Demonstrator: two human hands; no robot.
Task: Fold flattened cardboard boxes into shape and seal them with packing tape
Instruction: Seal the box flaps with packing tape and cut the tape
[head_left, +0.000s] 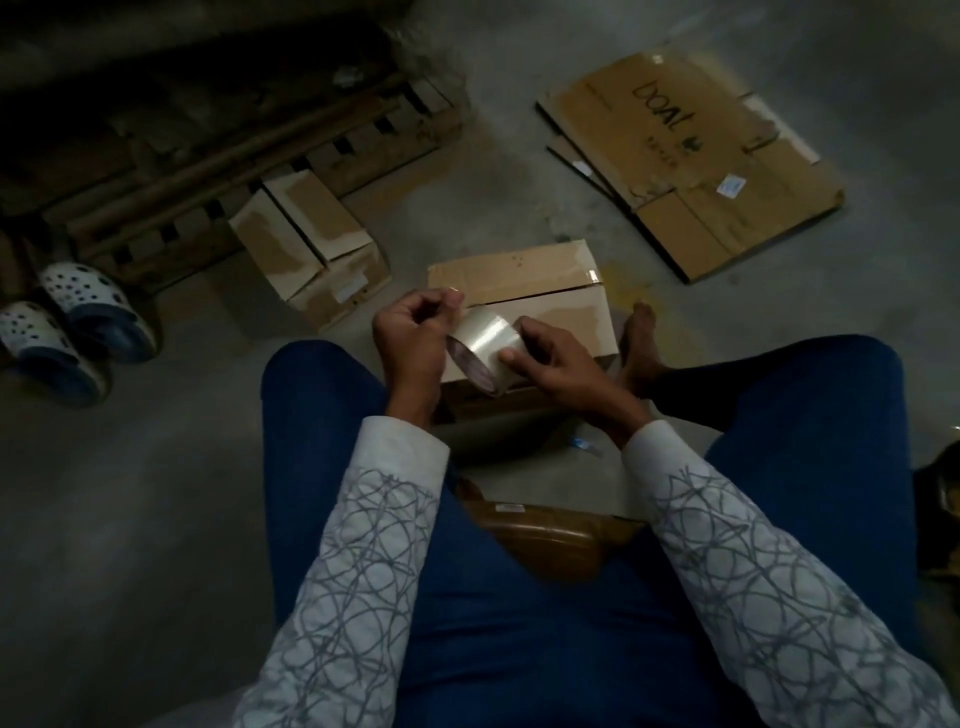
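You were at the taping step; your left hand (410, 332) pinched the loose end of the clear, glossy roll of packing tape (485, 338), grip clamped on that end w/ thumb and fingertips; your right hand (550, 358) curled round the roll itself, grip closed on it. The roll hung just above the folded brown cardboard box (519, 280), which sat on the floor between your legs, top flaps down; the centre seam looked not yet taped.

Next move prob. called for drawing out a length, anchoring the end past the box edge, then running it straight along the seam.

Writing: "boAt" read on the flattened brown cardboard sheets (691, 171), well apart; small print beneath too blurred; their white sticker (731, 185) unreadable.
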